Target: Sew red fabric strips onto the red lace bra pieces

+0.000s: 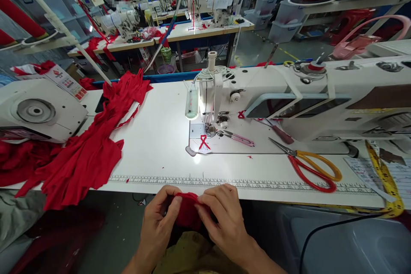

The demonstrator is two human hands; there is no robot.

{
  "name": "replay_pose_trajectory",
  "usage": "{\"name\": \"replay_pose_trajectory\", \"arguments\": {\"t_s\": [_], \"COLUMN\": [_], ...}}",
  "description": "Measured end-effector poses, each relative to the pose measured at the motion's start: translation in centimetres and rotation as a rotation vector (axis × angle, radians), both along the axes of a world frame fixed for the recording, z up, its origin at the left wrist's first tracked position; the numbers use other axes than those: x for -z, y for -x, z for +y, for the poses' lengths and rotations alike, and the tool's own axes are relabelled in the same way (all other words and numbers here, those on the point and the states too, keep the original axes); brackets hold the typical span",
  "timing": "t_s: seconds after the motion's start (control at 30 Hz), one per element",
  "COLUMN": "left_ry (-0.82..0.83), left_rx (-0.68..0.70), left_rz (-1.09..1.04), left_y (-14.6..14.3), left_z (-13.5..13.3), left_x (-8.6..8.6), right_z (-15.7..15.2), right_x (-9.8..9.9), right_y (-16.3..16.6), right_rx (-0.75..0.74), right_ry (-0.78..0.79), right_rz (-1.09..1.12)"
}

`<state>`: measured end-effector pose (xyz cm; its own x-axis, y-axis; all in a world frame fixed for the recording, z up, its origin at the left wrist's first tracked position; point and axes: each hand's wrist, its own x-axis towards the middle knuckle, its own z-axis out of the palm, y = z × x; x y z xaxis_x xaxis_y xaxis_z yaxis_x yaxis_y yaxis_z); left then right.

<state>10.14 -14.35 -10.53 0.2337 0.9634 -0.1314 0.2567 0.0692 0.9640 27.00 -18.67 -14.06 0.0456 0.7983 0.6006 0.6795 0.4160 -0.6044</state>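
Observation:
Just off the table's front edge, my left hand (160,216) and my right hand (223,214) pinch a piece of red fabric (189,212) between them. Its lower part hangs toward my lap and is partly hidden by my fingers. Beyond my hands stands a white sewing machine (266,81), its needle area lit. A small paper with a red ribbon loop (204,142) lies by the presser foot. Right of it are small pink-handled thread snips (239,138) and scissors with orange and red handles (311,165).
A heap of red fabric strips (93,141) covers the table's left side beside another white machine (41,109). A printed ruler (224,183) runs along the front edge. At right lie a yellow tape measure (383,175) and papers; a grey plastic bin (346,239) sits below.

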Motion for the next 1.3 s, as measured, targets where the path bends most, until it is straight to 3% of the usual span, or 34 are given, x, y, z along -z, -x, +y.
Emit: {"name": "replay_pose_trajectory", "arguments": {"t_s": [0.33, 0.43, 0.6, 0.73, 0.93, 1.17, 1.3], "left_ry": [0.033, 0.084, 0.204, 0.288, 0.291, 0.157, 0.148], "left_rx": [-0.074, -0.050, -0.061, -0.138, -0.179, -0.135, -0.114], "left_rz": [-0.058, -0.092, -0.226, -0.339, -0.365, -0.265, -0.245], "left_y": [0.7, 1.3, 2.0, 2.3, 3.2, 4.5, 4.4], "left_z": [0.3, 0.2, 0.2, 0.4, 0.4, 0.8, 0.9], "left_x": [-0.1, 0.1, 0.2, 0.0, 0.5, 2.1, 2.2], "right_z": [0.8, 1.6, 2.7, 2.9, 2.7, 2.5, 2.5], "right_x": [0.3, 0.5, 0.0, -0.3, 0.1, -0.3, -0.5], "right_y": [0.7, 0.6, 0.5, 0.7, 1.2, 1.3, 1.0], "right_rx": [0.046, -0.058, -0.341, -0.420, -0.393, -0.307, -0.311], "right_ry": [-0.079, -0.032, 0.184, 0.290, 0.354, 0.131, 0.259], "right_rz": [-0.017, 0.079, 0.396, 0.537, 0.610, 0.485, 0.573]}}
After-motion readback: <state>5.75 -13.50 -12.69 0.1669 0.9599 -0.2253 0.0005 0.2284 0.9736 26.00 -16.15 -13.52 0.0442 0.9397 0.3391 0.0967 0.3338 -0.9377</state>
